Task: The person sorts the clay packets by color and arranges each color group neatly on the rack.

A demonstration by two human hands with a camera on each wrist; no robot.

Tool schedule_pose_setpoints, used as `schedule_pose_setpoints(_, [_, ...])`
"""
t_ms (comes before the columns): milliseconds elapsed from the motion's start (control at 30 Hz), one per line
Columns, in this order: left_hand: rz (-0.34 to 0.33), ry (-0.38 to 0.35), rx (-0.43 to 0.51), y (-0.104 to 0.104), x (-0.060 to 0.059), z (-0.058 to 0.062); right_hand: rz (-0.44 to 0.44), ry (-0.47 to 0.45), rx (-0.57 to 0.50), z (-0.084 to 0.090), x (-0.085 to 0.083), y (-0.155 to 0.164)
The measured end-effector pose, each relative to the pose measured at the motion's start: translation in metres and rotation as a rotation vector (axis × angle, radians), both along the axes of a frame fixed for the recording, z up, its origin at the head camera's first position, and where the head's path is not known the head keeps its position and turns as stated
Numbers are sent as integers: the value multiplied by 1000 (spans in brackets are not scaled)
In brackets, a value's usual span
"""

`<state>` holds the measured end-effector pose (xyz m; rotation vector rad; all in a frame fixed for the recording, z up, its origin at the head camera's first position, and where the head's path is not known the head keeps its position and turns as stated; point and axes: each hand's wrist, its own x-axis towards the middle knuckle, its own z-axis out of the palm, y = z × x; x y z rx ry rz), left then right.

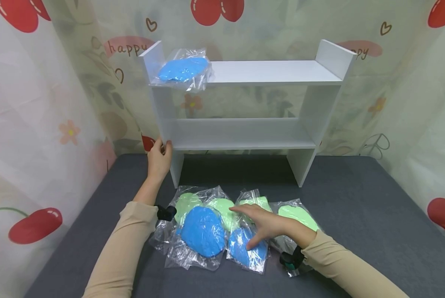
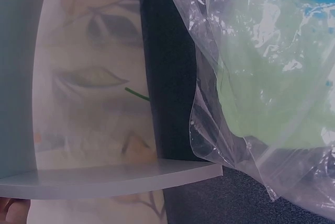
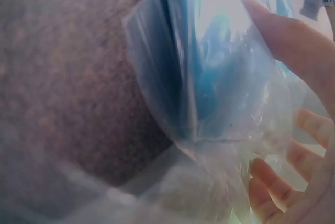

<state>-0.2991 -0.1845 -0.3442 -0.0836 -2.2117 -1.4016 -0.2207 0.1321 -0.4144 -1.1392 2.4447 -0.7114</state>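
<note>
My left hand (image 1: 160,161) holds the lower left side panel of a white shelf (image 1: 245,134), thumb and fingers at its edge. In the left wrist view only a bit of that hand shows beside the panel. Above the bags, my right hand (image 1: 261,221) is spread, its thumb over a smaller blue item in a clear bag (image 1: 241,248). The right wrist view shows the fingers loosely bent near the blue item's crinkled plastic bag (image 3: 209,93). A larger bagged blue item (image 1: 204,231) lies to the left, among bagged pale green items (image 1: 298,215).
Another bagged blue item (image 1: 183,69) sits on the shelf's top board at the left. The shelf stands at the back of a dark grey table (image 1: 356,198). Printed curtains (image 1: 39,103) hang behind and at both sides.
</note>
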Motion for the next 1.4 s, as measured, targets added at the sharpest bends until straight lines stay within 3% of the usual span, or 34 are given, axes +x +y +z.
schedule_pose_setpoints(633, [2,-5,-5,0,-1,0,-16,31,2,-2,2,3])
schedule_pose_setpoints(833, [4,-5,-10,0,-1,0,-60,33,-6,-2,6,3])
schedule_pose_setpoints(1133, [13,-15,-13,0,-1,0,-90,37,-118,3,6,10])
schedule_pose_setpoints(1400, [14,-21,-14,0,-1,-1,-102,-30,-264,8,2,21])
